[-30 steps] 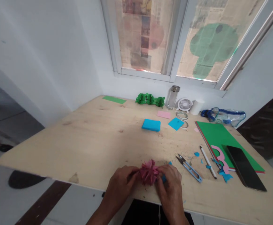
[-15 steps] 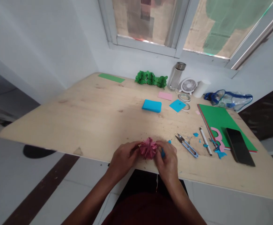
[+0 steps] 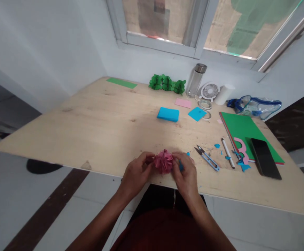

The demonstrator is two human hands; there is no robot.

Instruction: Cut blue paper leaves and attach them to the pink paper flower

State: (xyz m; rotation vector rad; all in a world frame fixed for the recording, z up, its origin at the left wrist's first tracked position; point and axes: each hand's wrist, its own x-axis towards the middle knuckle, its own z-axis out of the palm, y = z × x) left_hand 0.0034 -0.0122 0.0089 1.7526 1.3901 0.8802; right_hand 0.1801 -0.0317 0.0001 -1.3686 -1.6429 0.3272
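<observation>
Seemingly fanned, a ruffled pink paper ball (image 3: 163, 162) is pinched between left hand (image 3: 137, 171) and right hand (image 3: 187, 173); blue paper rectangles (image 3: 168, 114) lie untouched.

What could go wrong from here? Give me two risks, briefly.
The pink paper flower is held between the left hand and right hand; a hard squeeze could crush its folds.

The snips lie beside the right hand with blades apart, so a careless sideways move might nick it.

Between the left hand (image 3: 136, 172) and right hand (image 3: 187, 174), the pink flower (image 3: 163, 162) looks rounder, less spiky than a second ago; the person's head has bowed lower.
</observation>
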